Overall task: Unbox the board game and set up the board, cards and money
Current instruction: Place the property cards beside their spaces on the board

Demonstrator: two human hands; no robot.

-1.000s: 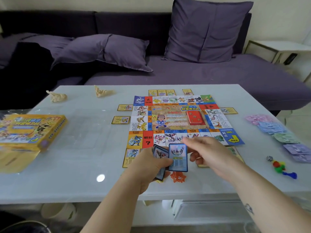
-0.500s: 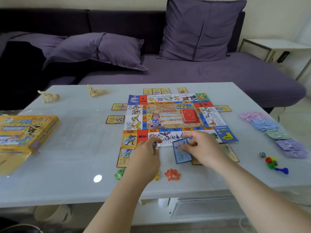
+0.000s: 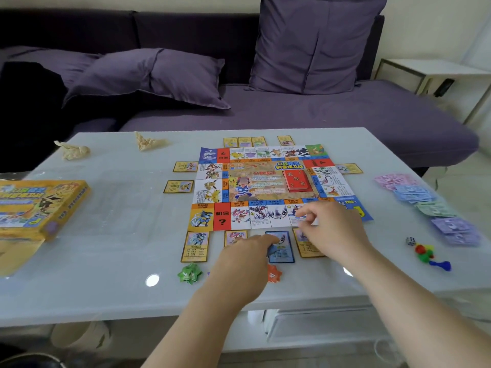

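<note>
1. Head view, nearest the camera: two bare forearms reach over the near edge of the pale table (image 3: 106, 261). A green star token (image 3: 190, 273) and an orange star token (image 3: 274, 274) lie on either side of the left wrist.
2. The left hand (image 3: 241, 258) lies knuckles-up, its fingertips at the left edge of a blue-bordered card (image 3: 283, 249) that lies flat just below the board. Whether the fingers grip that card or hold others beneath cannot be told.
3. The right hand (image 3: 332, 229) hovers over the board's near row. Its fingers are loosely curled, thumb and forefinger slightly apart, with nothing seen between them.
4. Yellow-bordered cards (image 3: 195, 245) flank the blue one along the same edge, each just beside the board.
5. The board (image 3: 265, 184) lies unfolded and flat mid-table, with a red card deck (image 3: 296, 180) on its centre panel. More yellow-bordered cards sit beside its left, right and far edges.
6. At the left edge of the table, the yellow game box (image 3: 39, 205) lies picture side up over a yellow sheet — its inside is hidden.
7. At the right, paper money (image 3: 425, 205) is spread in piles by colour. Nearer lie a die (image 3: 410, 240) and a heap of coloured pawns (image 3: 427, 254).
8. Farthest back, two crumpled paper wads (image 3: 73, 150) sit at the table's far left, and a purple sofa (image 3: 292, 110) with cushions stands behind.
</note>
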